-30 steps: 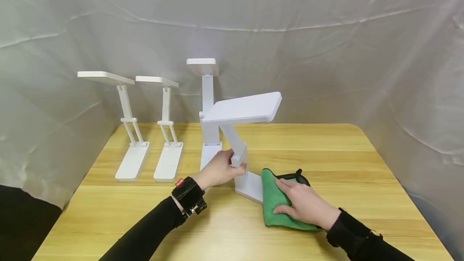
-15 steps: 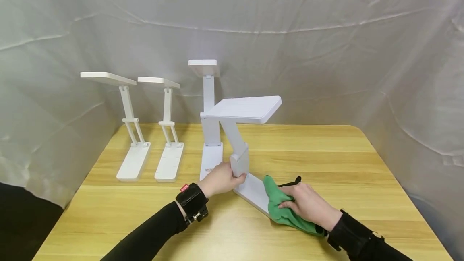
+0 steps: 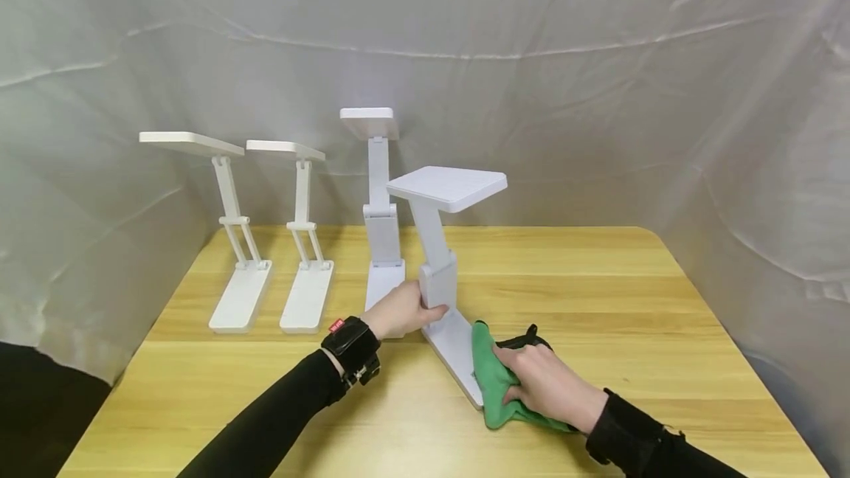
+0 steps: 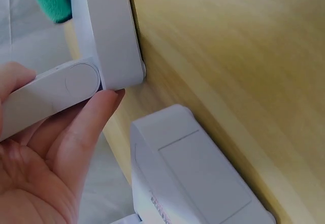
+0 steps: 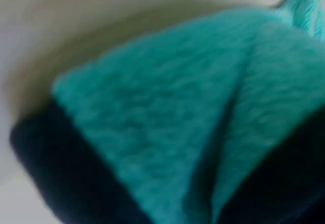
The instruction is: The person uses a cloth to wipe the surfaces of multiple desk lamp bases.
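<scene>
My left hand (image 3: 398, 310) grips the lower arm of a white folding desk lamp (image 3: 438, 282), just above its base. In the left wrist view, the thumb and fingers close round that arm (image 4: 61, 94) beside the end of the base (image 4: 118, 31). Bunched in my right hand (image 3: 551, 386) is a green cloth (image 3: 490, 375) with black edging, lying against the near end of the lamp's base (image 3: 454, 352). The lamp's flat head (image 3: 448, 186) spreads above. Blurred cloth (image 5: 167, 107) fills most of the right wrist view and hides the fingers.
Another white lamp (image 3: 381, 238) stands right behind my left hand. Two more slim white lamps, one at far left (image 3: 242, 293) and one beside it (image 3: 308, 293), stand on the wooden table (image 3: 598, 279). A grey curtain (image 3: 564, 109) surrounds the back and sides.
The held lamp has turned, its base's near end swinging toward me and its head swinging round. My right hand has gone from lying flat on the spread cloth to bunching it around the base's end.
</scene>
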### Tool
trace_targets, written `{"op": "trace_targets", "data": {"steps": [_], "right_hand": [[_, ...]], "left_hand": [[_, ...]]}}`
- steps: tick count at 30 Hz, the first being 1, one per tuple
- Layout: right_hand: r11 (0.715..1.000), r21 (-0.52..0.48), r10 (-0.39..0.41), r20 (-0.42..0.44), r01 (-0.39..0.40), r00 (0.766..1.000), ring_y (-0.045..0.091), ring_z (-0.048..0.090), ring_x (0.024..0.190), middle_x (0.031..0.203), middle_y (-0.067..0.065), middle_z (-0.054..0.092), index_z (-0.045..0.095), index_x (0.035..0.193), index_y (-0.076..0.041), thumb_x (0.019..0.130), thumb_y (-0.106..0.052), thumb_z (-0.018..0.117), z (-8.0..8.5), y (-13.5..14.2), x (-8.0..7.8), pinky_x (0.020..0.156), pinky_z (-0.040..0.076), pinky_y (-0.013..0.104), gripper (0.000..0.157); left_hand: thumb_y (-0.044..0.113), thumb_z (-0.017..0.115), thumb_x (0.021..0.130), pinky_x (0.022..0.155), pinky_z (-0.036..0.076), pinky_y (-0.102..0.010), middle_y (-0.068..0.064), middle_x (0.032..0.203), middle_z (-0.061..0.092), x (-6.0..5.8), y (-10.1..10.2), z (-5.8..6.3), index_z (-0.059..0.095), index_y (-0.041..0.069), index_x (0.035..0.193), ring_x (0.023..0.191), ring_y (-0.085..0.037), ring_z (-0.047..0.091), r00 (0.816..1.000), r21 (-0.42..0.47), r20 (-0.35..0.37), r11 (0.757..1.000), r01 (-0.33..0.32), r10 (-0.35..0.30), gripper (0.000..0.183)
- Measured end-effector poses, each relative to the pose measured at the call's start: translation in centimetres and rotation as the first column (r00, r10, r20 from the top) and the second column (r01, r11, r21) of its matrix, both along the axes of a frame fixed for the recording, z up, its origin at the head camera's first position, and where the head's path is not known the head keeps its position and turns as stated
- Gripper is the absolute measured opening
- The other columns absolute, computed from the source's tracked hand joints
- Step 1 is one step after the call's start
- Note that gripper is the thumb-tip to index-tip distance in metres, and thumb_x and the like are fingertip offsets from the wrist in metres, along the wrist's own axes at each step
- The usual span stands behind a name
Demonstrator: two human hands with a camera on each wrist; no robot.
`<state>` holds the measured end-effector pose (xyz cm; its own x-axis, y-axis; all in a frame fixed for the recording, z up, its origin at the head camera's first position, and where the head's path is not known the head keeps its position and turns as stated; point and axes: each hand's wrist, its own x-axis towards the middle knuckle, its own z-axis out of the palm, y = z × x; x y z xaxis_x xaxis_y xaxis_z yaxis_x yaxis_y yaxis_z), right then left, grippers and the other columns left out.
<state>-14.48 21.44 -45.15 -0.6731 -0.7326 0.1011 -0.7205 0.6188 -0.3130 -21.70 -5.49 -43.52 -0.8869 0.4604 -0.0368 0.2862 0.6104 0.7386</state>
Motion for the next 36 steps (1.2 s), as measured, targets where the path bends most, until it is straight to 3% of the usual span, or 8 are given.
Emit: {"op": "trace_targets", "data": {"steps": [5, 8, 11, 13, 18, 22, 30, 36], "right_hand": [[1.000, -0.009, -0.022, 0.043, 0.022, 0.999, 0.000, 0.053, 0.067, 0.078, -0.009, 0.062, 0.061, 0.119, -0.006, 0.073, -0.012, 0.079, 0.1, 0.2, 0.1, 0.055, 0.046, 0.018, 0.049], [0.999, 0.024, -0.045, 0.036, 0.044, 0.998, 0.014, 0.063, 0.088, 0.103, 0.009, 0.068, 0.052, 0.128, 0.005, 0.077, -0.036, 0.075, -0.2, -0.4, 0.8, 0.069, 0.055, 0.028, 0.069], [0.994, 0.077, -0.075, 0.021, 0.074, 0.997, 0.033, 0.056, 0.112, 0.127, 0.029, 0.054, 0.039, 0.135, 0.013, 0.077, -0.063, 0.062, -0.5, -1.3, 1.6, 0.087, 0.052, 0.043, 0.099], [0.990, 0.106, -0.089, 0.000, 0.089, 0.996, 0.040, 0.052, 0.116, 0.130, 0.033, 0.049, 0.038, 0.135, 0.014, 0.076, -0.068, 0.058, -0.6, -1.7, 1.8, 0.089, 0.050, 0.048, 0.103], [0.992, 0.096, -0.078, -0.074, 0.085, 0.994, 0.025, 0.066, 0.086, 0.100, 0.016, 0.068, 0.054, 0.123, 0.009, 0.074, -0.034, 0.079, 0.1, -1.6, 1.5, 0.067, 0.056, 0.036, 0.070], [0.995, 0.079, -0.057, -0.056, 0.061, 0.997, 0.014, 0.064, 0.069, 0.077, 0.001, 0.065, 0.058, 0.109, -0.002, 0.072, -0.011, 0.080, 0.7, -1.4, 1.1, 0.053, 0.051, 0.025, 0.044], [0.963, 0.206, -0.177, -0.011, 0.175, 0.984, 0.043, 0.055, 0.109, 0.123, 0.033, 0.054, 0.041, 0.132, 0.017, 0.070, -0.069, 0.065, 0.3, -3.8, 1.9, 0.081, 0.053, 0.049, 0.109], [0.978, 0.147, -0.137, -0.069, 0.146, 0.988, 0.031, 0.065, 0.084, 0.103, 0.027, 0.065, 0.045, 0.126, 0.019, 0.064, -0.071, 0.067, 0.3, -3.7, 1.5, 0.064, 0.057, 0.036, 0.112]], "left_hand": [[0.027, 0.064, 0.088, 0.087, 0.052, -0.036, -0.016, 0.118, 0.063, -0.2, -0.1, -0.1, 0.051, 0.002, 0.128, 0.104, -0.025, 0.062, 1.000, 0.007, 0.011, 1.000, -0.007, 0.007, 0.049], [0.026, 0.064, 0.088, 0.086, 0.053, -0.036, -0.016, 0.117, 0.064, -0.2, 0.0, -0.2, 0.051, 0.002, 0.127, 0.103, -0.025, 0.062, 1.000, 0.014, 0.012, 1.000, -0.011, 0.011, 0.049], [0.026, 0.064, 0.088, 0.083, 0.054, -0.034, -0.016, 0.114, 0.064, -0.1, 0.1, -0.4, 0.052, 0.001, 0.126, 0.100, -0.024, 0.063, 1.000, 0.023, 0.017, 1.000, -0.011, 0.011, 0.047], [0.026, 0.064, 0.088, 0.081, 0.054, -0.033, -0.015, 0.113, 0.065, -0.1, 0.2, -0.4, 0.053, 0.001, 0.125, 0.099, -0.024, 0.063, 1.000, 0.029, 0.019, 1.000, -0.010, 0.009, 0.046], [0.027, 0.064, 0.089, 0.083, 0.054, -0.034, -0.014, 0.115, 0.064, -0.1, 0.3, -0.5, 0.052, 0.002, 0.126, 0.101, -0.023, 0.063, 1.000, 0.026, 0.012, 1.000, -0.010, 0.010, 0.046], [0.026, 0.064, 0.088, 0.084, 0.053, -0.034, -0.014, 0.114, 0.065, -0.1, 0.1, -0.4, 0.053, 0.002, 0.125, 0.101, -0.023, 0.063, 1.000, 0.022, 0.005, 1.000, -0.018, 0.018, 0.045], [0.025, 0.064, 0.089, 0.082, 0.054, -0.034, -0.015, 0.113, 0.065, 0.2, -0.1, -0.2, 0.053, 0.001, 0.124, 0.100, -0.024, 0.063, 1.000, 0.022, 0.006, 1.000, -0.021, 0.021, 0.044], [0.026, 0.064, 0.088, 0.081, 0.054, -0.034, -0.015, 0.112, 0.065, 0.1, -0.1, -0.2, 0.053, 0.001, 0.123, 0.099, -0.024, 0.063, 1.000, 0.019, 0.006, 1.000, -0.015, 0.015, 0.044]]}}
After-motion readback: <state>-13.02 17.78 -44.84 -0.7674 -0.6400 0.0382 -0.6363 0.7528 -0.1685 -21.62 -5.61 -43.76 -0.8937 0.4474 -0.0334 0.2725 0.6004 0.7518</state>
